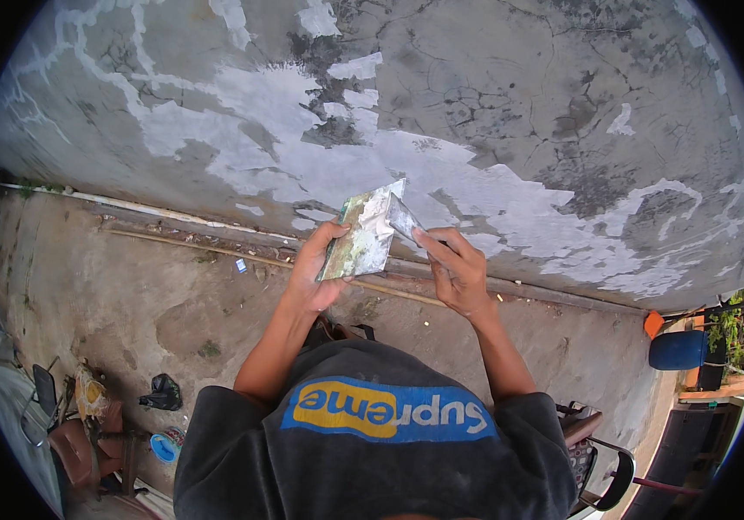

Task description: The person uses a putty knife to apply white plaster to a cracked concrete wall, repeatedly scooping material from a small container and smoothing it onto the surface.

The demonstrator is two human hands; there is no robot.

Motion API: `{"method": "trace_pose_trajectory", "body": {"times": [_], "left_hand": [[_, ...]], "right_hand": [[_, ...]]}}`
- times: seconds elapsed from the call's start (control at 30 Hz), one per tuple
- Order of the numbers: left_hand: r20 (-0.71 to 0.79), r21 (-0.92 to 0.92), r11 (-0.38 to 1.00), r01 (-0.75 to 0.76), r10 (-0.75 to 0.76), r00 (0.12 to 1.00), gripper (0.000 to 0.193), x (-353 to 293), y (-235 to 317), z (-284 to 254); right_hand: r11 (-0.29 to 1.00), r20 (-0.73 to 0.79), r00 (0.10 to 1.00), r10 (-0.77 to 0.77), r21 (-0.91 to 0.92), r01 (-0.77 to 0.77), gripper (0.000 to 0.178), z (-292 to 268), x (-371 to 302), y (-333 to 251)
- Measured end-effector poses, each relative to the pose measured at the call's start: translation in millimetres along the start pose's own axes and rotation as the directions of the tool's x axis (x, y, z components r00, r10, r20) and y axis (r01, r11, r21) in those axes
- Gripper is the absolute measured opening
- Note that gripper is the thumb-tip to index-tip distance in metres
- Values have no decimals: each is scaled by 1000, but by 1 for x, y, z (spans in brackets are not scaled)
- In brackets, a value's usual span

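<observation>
My left hand [309, 270] grips a flat, stained board [356, 251] by its left edge and lower corner, thumb on top. White putty [379, 212] lies smeared over the board's upper part. In my right hand [458, 270] is a putty knife [402, 217], its metal blade touching the putty at the board's right side. My fingers hide most of its handle. Beyond both hands rises a grey, cracked wall [484, 78], with white putty patches [285, 130] spread across its middle and lower parts.
A pipe [164, 211] and a thin pole [207, 246] run along the wall's foot. On the dirt ground at left are a black bag [162, 393], a blue tub [165, 447] and a brown chair [81, 451]. A blue barrel [678, 350] stands far right; another chair [619, 477] is near right.
</observation>
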State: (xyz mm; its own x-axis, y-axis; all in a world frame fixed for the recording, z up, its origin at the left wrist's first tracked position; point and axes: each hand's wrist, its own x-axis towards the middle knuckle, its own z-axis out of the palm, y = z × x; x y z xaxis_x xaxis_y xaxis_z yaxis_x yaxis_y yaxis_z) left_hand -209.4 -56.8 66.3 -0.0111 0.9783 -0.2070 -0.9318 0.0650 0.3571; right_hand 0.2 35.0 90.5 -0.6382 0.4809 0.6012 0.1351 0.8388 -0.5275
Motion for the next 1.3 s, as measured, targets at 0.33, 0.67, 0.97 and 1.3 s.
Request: {"method": "trace_pose_trajectory", "body": {"times": [0.33, 0.67, 0.97, 1.3], "left_hand": [[-117, -7, 995, 104, -104, 988, 36, -37, -54, 24], [128, -23, 987, 160, -156, 979, 32, -53, -55, 41], [451, -120, 924, 364, -277, 849, 48, -58, -79, 26], [46, 59, 997, 42, -45, 998, 48, -74, -65, 41]], "right_hand": [[976, 215, 976, 31, -218, 17, 66, -77, -76, -24], [653, 145, 897, 418, 638, -408, 23, -102, -96, -50], [212, 533, 781, 325, 764, -610, 30, -86, -94, -52], [438, 345, 775, 529, 672, -598, 28, -91, -124, -44]]}}
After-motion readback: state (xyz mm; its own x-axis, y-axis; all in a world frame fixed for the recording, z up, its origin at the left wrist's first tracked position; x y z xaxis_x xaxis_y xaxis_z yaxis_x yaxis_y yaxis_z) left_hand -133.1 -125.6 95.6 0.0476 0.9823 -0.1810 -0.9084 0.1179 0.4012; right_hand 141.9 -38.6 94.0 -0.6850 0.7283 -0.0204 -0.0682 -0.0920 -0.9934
